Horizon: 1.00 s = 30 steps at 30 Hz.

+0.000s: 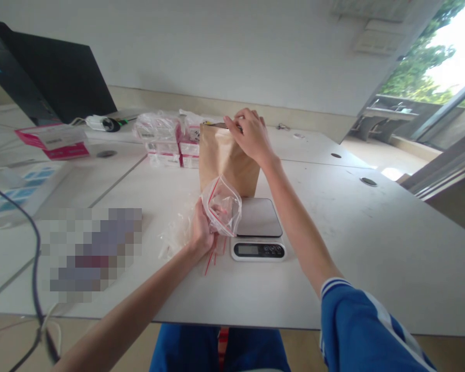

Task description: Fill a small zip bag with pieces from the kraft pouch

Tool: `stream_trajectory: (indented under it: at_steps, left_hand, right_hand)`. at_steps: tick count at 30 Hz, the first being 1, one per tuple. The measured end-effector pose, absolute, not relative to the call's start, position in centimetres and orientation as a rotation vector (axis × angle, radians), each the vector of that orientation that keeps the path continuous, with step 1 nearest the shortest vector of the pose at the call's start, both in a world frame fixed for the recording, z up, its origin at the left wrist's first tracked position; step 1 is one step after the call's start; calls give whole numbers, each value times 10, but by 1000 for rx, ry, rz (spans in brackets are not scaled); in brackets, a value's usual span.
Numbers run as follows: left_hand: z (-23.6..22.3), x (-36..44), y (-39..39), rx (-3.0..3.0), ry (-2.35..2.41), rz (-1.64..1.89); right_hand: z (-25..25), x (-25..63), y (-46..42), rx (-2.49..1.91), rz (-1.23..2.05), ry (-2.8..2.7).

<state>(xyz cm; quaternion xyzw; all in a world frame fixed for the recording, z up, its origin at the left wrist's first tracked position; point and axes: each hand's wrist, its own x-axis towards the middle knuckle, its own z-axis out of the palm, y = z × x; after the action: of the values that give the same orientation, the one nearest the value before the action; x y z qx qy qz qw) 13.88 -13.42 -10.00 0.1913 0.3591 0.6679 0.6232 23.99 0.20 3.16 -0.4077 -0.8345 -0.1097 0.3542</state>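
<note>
Here the right hand (251, 135) grips the paper bag (222, 163) top.

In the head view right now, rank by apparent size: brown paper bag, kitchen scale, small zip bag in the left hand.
1. Brown paper bag, partly hidden.
2. Kitchen scale, close behind the bag, so that order is unsure.
3. Small zip bag, clearly smallest.

White table (372, 248), kitchen scale (258, 230), brown paper bag (220, 160), pink boxes (54, 140), clear packets (158, 132)
</note>
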Motion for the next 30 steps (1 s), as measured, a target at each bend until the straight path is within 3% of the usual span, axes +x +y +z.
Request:
stream_trajectory:
  at_steps: [5,11,16,24,30]
  left_hand:
    - [-103,138,-136,518,831,1523]
    - [-105,141,-142,706,991,1601]
    - [-101,140,-144,879,1102,1791]
    - [-60,114,-146,1131,1144,1249]
    - [-50,96,-147,508,914,1382]
  right_hand:
    - [34,247,-44,-1008,-154,-2026]
    - [6,265,-94,-1124,490,-2304]
    - [-9,282,-83,-1023,917,-2056]
    - [-35,306,-78,-962,1015,-1711]
    - [-44,293,-79,-996,1188,-1504]
